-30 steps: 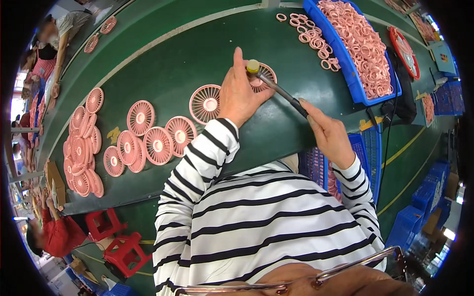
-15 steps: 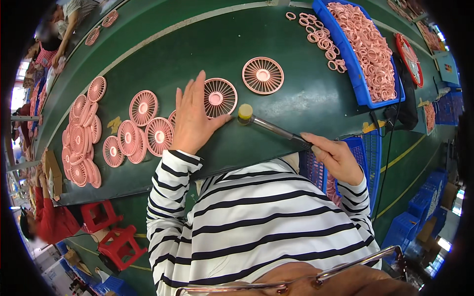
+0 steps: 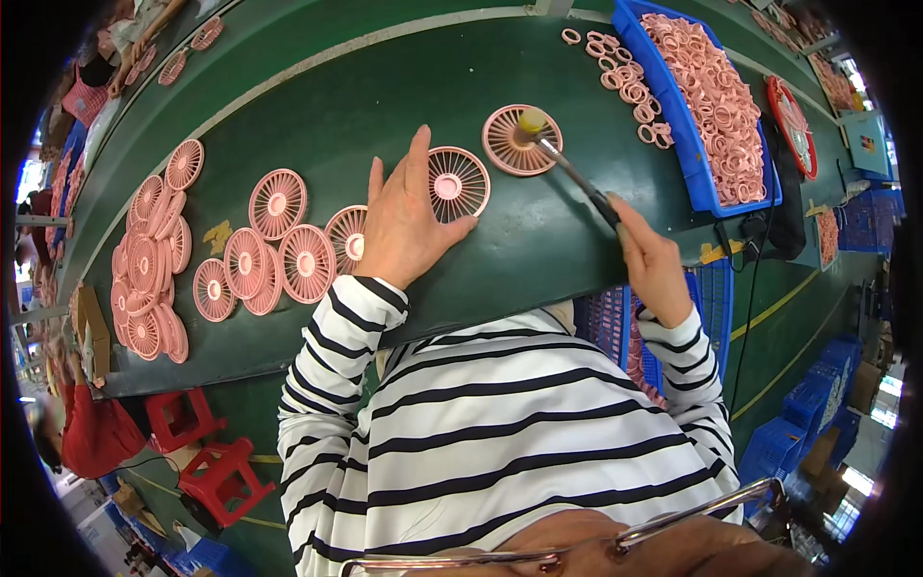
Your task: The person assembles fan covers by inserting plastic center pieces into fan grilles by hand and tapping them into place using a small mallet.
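The left hand (image 3: 409, 226) lies flat on the green bench (image 3: 385, 106), fingers spread wide and holding nothing. Its thumb tip touches the rim of a pink fan grille (image 3: 457, 183) that lies just at its 1 o'clock. At the hand's 9 o'clock a second grille (image 3: 344, 234) is partly covered by the palm edge.

The right hand (image 3: 654, 264) is closed around the dark handle of a small mallet (image 3: 567, 163). The mallet slants up toward 11 o'clock from the hand, and its yellowish head rests on another pink grille (image 3: 514, 144), which lies just beside the first one, at its 2 o'clock.

Farther toward 9 o'clock from the left hand, a loose group of grilles (image 3: 274, 255) lies flat on the bench, and beyond it an overlapping heap of grilles (image 3: 149, 260) runs along the bench edge. At 1 o'clock from the mallet head, a blue tray (image 3: 697, 188) holds many small pink rings (image 3: 707, 87), with a few loose rings (image 3: 615, 67) on the bench just beside its wall.
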Demonstrator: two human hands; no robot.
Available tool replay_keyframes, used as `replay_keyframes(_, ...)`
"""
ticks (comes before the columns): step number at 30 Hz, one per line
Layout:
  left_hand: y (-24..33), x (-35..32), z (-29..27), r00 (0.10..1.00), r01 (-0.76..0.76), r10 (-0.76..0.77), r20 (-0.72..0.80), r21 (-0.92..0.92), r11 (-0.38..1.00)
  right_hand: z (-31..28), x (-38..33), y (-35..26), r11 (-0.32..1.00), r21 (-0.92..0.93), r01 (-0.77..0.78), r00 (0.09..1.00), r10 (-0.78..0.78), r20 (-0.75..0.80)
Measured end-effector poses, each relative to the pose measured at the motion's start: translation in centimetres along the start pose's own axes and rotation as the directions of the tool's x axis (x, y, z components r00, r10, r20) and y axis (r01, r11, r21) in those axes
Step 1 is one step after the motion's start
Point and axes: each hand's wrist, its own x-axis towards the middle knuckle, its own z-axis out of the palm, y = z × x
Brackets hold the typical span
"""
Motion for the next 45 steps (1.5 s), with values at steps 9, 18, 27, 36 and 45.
replay_keyframes(9,-0.1,0.4,0.8,0.999,-0.016,0.015,-0.033,-0.034,0.999,-0.8,-2.0,-2.5,0.909,0.383,0.162,0.987,-0.153,-0.054)
replay_keyframes(18,-0.8,0.1,0.7,1.000,0.017,-0.018,-0.018,-0.070,0.997,-0.7,-1.5,-3.8,0.936,0.350,0.031,0.999,-0.045,0.031)
replay_keyframes(27,-0.9,-1.9,-2.8,0.987,-0.142,0.156,-0.043,0.234,0.962,1.5,0.2,-3.0,0.957,0.201,0.210,0.962,-0.239,0.132)
replay_keyframes(36,-2.7,-7.0,-5.6,0.998,-0.043,0.053,-0.038,0.218,0.975,2.6,-0.7,-2.6,0.981,0.192,-0.024,0.965,-0.028,0.262)
replay_keyframes(45,-2.7,-6.7,-1.7,0.983,-0.029,-0.008,-0.186,-0.199,0.980,2.2,-1.1,-4.0,0.899,0.320,0.298,0.929,-0.350,0.119)
